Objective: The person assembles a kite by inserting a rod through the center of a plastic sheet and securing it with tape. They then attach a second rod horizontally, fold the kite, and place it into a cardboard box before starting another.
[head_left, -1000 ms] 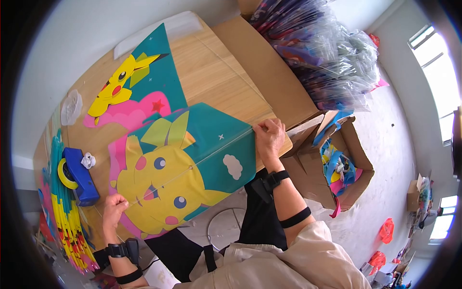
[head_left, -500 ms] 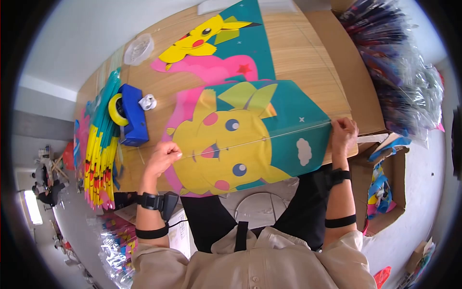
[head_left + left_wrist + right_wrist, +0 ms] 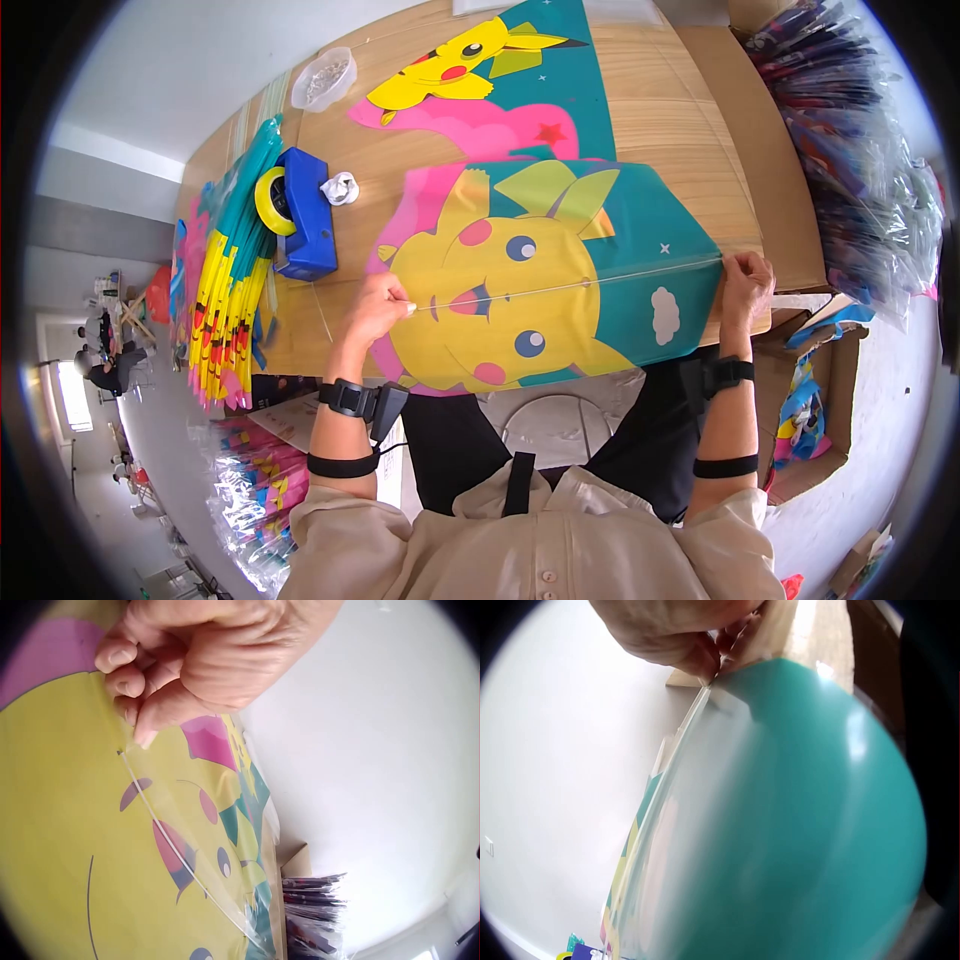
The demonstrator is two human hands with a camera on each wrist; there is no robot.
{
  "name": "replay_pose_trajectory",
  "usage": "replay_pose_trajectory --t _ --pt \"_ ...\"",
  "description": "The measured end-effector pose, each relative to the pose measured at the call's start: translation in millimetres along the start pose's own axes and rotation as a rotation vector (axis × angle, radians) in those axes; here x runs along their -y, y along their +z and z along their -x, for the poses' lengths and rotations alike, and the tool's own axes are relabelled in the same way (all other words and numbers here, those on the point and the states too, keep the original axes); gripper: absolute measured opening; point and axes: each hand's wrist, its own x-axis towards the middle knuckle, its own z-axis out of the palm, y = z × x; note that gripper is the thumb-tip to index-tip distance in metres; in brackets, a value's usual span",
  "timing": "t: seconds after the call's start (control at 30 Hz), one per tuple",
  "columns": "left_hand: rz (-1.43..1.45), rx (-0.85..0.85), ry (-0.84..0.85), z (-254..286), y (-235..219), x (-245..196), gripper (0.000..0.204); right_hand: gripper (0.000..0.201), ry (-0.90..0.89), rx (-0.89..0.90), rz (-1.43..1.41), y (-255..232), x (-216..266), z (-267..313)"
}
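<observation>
Kite (image 3: 540, 275) lies flat on the wooden surface (image 3: 690, 130), near edge, yellow cartoon face up, teal and pink around it. A thin clear rod (image 3: 570, 288) runs across the kite from side to side.

Left hand (image 3: 378, 308): fingers (image 3: 139, 712) curled tight, pinching the rod's left end where it meets the yellow print (the left wrist view shows thumb and forefinger closed right on the tip).

Right hand (image 3: 745, 285): at the kite's teal right corner, by the edge of the surface, fingers (image 3: 705, 656) bunched and pinching the rod's other end together with the kite's edge.

Second kite (image 3: 500, 75) of the same print lies farther back, partly under the first. Blue tape dispenser (image 3: 300, 215) with a yellow roll stands left of the kites, a small white crumpled scrap (image 3: 340, 188) just beside it. Clear tub (image 3: 322, 78) sits at the far left of the surface. A stack of folded kites (image 3: 225, 290) runs along the left edge. Bagged kites (image 3: 860, 150) are piled at the right (over cardboard). An open cardboard box (image 3: 815, 400) stands on the floor below the right hand.
</observation>
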Motion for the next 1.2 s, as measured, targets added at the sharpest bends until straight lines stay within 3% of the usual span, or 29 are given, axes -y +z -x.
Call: replay_pose_trajectory --t 0.7,0.87,1.0,1.07,1.13,1.17,1.2 --pt "-0.282 -0.037 -0.029 -10.3 6.4 9.2 0.022 0.011 0.011 0.008 0.005 -1.3 1.9 -0.9" --pt "-0.309 -0.197 -0.054 -7.3 -1.7 23.9 0.030 0.011 -0.019 -0.009 -0.005 0.1 -0.8 -1.8" --pt "-0.222 -0.215 -0.080 5.8 4.2 34.6 0.030 0.011 -0.073 -0.059 0.015 -1.5 5.8 1.4" --pt "-0.177 -0.460 0.067 16.0 27.1 35.6 0.030 0.010 -0.075 -0.102 0.012 -3.7 12.3 4.0" --pt "-0.554 -0.530 0.613 40.2 66.4 -3.5 0.053 0.010 -0.058 -0.097 0.020 -5.6 13.9 4.5" --pt "-0.551 -0.521 0.624 48.5 85.7 -19.5 0.053 0.009 -0.044 -0.091 0.012 -5.7 14.5 4.6" --pt "-0.614 -0.377 0.564 54.9 103.2 -34.1 0.062 0.009 -0.037 -0.101 0.016 -6.2 16.1 4.7"
